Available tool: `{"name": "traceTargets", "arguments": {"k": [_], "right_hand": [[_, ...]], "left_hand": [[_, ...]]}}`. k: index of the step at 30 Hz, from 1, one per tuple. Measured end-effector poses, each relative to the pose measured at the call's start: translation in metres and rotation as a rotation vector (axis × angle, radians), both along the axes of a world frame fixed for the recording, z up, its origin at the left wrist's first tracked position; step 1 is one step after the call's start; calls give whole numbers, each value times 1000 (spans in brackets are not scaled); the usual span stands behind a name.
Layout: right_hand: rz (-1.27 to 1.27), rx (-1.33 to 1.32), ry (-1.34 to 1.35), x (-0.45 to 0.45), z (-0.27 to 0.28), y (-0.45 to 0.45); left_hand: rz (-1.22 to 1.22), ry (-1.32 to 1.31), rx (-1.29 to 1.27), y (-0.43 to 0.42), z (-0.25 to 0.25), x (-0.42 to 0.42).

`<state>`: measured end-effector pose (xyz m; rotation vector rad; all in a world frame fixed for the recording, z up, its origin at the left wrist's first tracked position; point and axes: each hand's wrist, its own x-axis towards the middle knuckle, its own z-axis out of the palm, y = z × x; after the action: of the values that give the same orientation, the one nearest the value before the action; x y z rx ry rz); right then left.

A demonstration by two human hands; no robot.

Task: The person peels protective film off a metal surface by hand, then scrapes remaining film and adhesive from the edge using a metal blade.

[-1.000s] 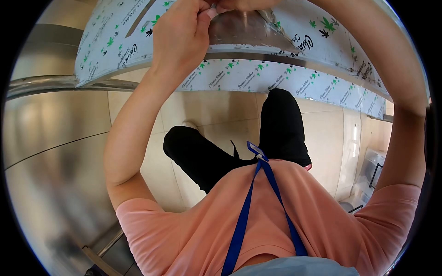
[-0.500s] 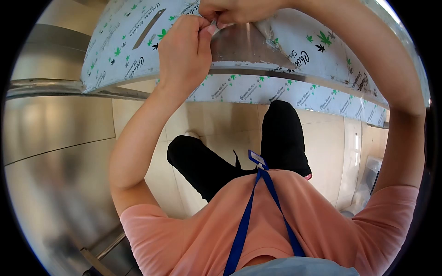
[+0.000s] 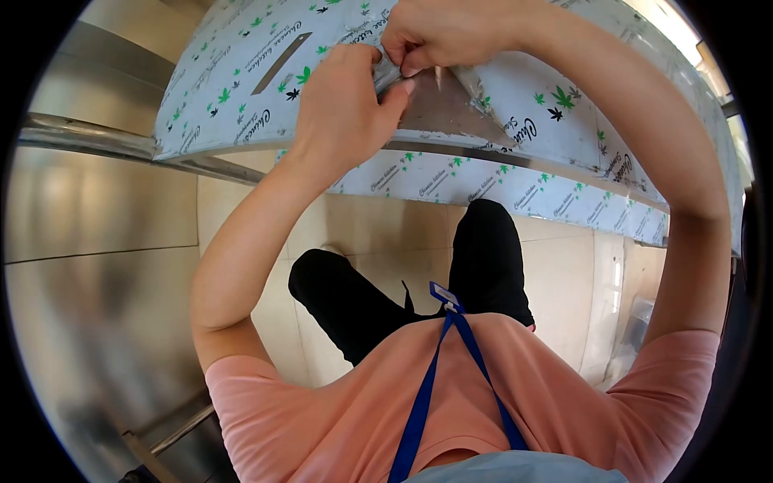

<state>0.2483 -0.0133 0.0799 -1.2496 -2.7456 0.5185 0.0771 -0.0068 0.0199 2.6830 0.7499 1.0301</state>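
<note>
A printed protective film (image 3: 555,97), white with green leaves and black lettering, covers a metal table. Near its front edge the film is peeled back from a triangle of bare metal (image 3: 443,113), with a crumpled fold along the right side. My right hand (image 3: 451,36) pinches a loose bit of film at the top of this patch. Just left of it, my left hand (image 3: 342,105) has its fingers curled at the same crumpled film, its thumb reaching toward my right fingertips. A narrow metal strip with a small hole (image 3: 280,63), like a steel ruler, lies left of my hands.
Below the tabletop runs a lower film-covered panel (image 3: 451,175). A metal rail (image 3: 88,137) joins at the left, beside large steel panels (image 3: 97,322). My black-trousered knees are under the front edge, above a tiled floor (image 3: 386,229). A clear plastic container (image 3: 636,326) stands at right.
Both hands have shifted right and slightly down in view, as has the table. My left thumb has spread away from its fingers, and more crumpled film shows between the hands.
</note>
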Motion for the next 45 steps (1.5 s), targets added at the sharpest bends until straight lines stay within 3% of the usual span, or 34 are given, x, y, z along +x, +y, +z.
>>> {"name": "traceTargets", "arguments": {"k": [2,8,20,29,32,38,45], "right_hand": [[27,52,-20,-2,2,1],[63,94,-119,-9,9,4],[107,50,-39,-1,2,10],[167,203,-112,-9,11,13],[196,156,-106,-12,15,15],[24,-6,-27,-6,27,3],[79,82,-36,-9,4,21]], "left_hand": [[-30,118,-19,1,5,-1],[-5,-6,-102,3,0,2],[9,-74,-81,3,-5,2],[51,-155,-50,4,-10,2],[84,-160,-59,2,-9,2],[96,-166,-83,2,-9,2],[106,-211,-98,3,-9,2]]}}
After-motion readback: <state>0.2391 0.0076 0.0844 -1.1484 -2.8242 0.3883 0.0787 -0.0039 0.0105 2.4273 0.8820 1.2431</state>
